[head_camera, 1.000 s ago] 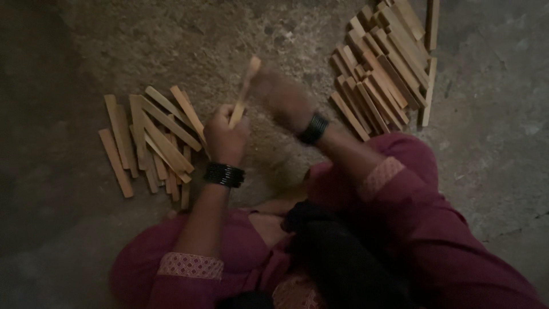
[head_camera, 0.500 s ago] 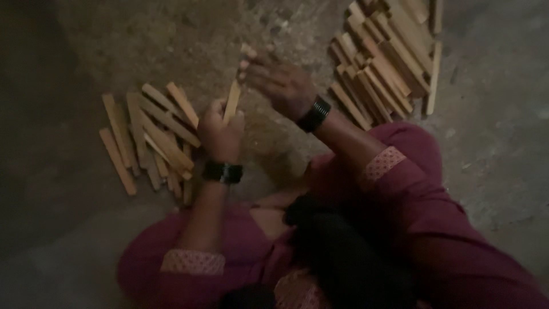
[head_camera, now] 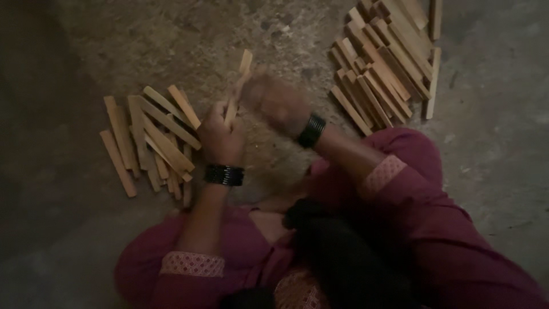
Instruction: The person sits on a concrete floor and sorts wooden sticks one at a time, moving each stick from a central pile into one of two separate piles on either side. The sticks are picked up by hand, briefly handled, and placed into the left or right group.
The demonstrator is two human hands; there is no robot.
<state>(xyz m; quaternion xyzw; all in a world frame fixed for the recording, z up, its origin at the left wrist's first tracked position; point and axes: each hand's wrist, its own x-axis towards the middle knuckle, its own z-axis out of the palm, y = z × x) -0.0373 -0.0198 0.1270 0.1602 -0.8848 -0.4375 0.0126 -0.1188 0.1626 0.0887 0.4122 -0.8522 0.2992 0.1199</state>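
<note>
Closest to the camera I am seeing dark hair and magenta clothing with patterned pink cuffs (head_camera: 192, 264), the knees spread over a rough grey floor (head_camera: 114, 51). Just beyond, the left hand (head_camera: 220, 137), with dark bangles (head_camera: 224, 174) on its wrist, is closing its fingers around the lower end of a pale wooden stick (head_camera: 237, 87) — the stick is standing tilted, its top leaning away to the right. The right hand (head_camera: 277, 103) is sitting just beside the stick's upper part, blurred, so I cannot tell whether its fingers are gripping or spread; a dark bangle (head_camera: 311, 130) is ringing that wrist. Left of the left hand a loose heap of sticks (head_camera: 151, 140) is lying on the floor. Farther off, up at the right, a bigger stack of sticks (head_camera: 386, 57) is lying — well apart from the hands.
</note>
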